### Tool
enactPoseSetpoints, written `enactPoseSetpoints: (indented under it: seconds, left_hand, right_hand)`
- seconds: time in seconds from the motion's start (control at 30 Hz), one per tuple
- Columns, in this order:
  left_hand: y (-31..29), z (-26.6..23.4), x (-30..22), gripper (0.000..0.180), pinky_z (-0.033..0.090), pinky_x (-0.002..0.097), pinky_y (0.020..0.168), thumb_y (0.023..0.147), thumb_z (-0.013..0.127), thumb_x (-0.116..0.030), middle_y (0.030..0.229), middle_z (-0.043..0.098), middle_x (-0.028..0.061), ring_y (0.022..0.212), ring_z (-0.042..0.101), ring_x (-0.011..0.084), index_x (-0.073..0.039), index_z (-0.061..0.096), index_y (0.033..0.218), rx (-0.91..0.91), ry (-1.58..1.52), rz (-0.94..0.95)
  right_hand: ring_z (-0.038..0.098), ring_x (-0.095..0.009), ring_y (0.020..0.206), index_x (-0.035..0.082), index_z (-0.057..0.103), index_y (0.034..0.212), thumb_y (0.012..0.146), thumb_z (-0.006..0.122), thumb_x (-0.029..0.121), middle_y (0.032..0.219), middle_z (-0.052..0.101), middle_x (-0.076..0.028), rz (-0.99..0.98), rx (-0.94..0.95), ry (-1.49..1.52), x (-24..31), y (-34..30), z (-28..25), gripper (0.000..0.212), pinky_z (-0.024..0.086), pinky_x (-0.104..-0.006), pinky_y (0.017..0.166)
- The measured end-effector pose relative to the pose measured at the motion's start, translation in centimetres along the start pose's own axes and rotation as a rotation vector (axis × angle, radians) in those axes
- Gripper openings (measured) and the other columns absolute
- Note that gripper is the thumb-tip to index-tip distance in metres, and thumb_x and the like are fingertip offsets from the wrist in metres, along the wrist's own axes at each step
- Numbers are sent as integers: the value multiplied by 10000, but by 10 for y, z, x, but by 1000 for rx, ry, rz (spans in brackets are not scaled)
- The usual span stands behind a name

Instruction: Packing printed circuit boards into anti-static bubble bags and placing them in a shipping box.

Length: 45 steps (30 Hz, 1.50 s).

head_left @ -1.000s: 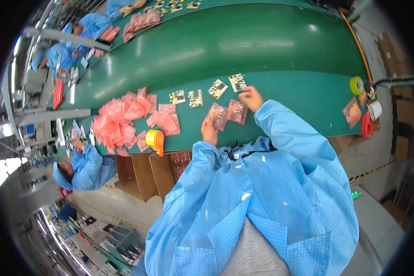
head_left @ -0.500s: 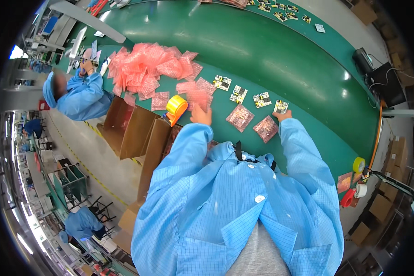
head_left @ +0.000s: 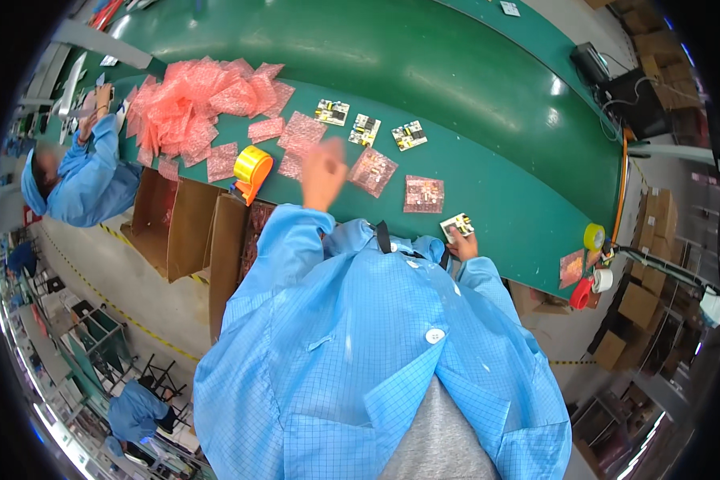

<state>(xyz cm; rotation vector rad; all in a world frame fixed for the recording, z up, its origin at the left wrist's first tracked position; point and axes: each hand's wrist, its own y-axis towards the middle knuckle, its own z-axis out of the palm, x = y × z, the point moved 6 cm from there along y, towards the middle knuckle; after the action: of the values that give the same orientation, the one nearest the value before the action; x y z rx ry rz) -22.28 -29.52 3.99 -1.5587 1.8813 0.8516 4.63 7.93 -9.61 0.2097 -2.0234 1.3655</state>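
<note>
Circuit board held in the right hand

The right hand pinches the board near the front edge of the green surface. The left hand, blurred, is beside pink bubble pouches; whether it grips anything cannot be told. Two filled pouches lie between the hands.

A white circuit board with yellow and black parts is held at three o'clock; pink bubble wrap is laid flat at eleven.
</note>
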Motion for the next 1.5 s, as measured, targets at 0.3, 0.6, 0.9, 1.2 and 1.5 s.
enactPoseSetpoints:
  seconds: [0.3, 0.6, 0.9, 1.2, 1.5]
  left_hand:
    - [-72, 185, -45, 237, 326, 505, 1014, 813, 654, -293, 1140, 580, 238, 1285, 380, 425, -76, 563, 784, 677, -172, 219]
    - [-55, 155, -96, 147, 446, 424, 832, 768, 655, -128, 1127, 534, 137, 1021, 517, 319, -66, 533, 823, 328, -205, 507]
    - [-103, 175, -67, 456, 388, 503, 863, 692, 698, -228, 1108, 514, 115, 1104, 478, 317, -179, 610, 1136, 788, 307, 604]
    - [-103, 190, -61, 150, 432, 413, 856, 798, 581, -175, 1092, 557, 84, 1102, 504, 260, -101, 669, 895, 636, 390, 580]
    - [-113, 177, -78, 183, 450, 384, 918, 738, 613, -130, 1096, 548, 105, 1099, 515, 292, -62, 685, 892, 704, 191, 789]
  right_hand:
    - [658, -193, 792, -3, 605, 1033, 835, 684, 159, 958, 675, -98, -53, 356, 313, 13, 8, 80, 267, 519, -289, 743]
    - [654, -222, 905, 137, 529, 1133, 851, 658, 176, 1036, 655, -65, -112, -75, 479, 80, 46, 43, 313, 532, -398, 764]
    - [646, -162, 764, 115, 594, 1106, 862, 619, 449, 942, 671, -46, 46, -16, 318, 5, -1, 57, 415, 487, -295, 587]
    - [630, -201, 738, 90, 547, 1110, 875, 585, 266, 917, 628, -110, 67, -21, 485, -7, -12, 44, 296, 515, -310, 635]
    - [583, -162, 797, 85, 523, 1103, 857, 656, 182, 972, 610, -47, 11, 6, 484, -24, -23, 36, 296, 499, -288, 738]
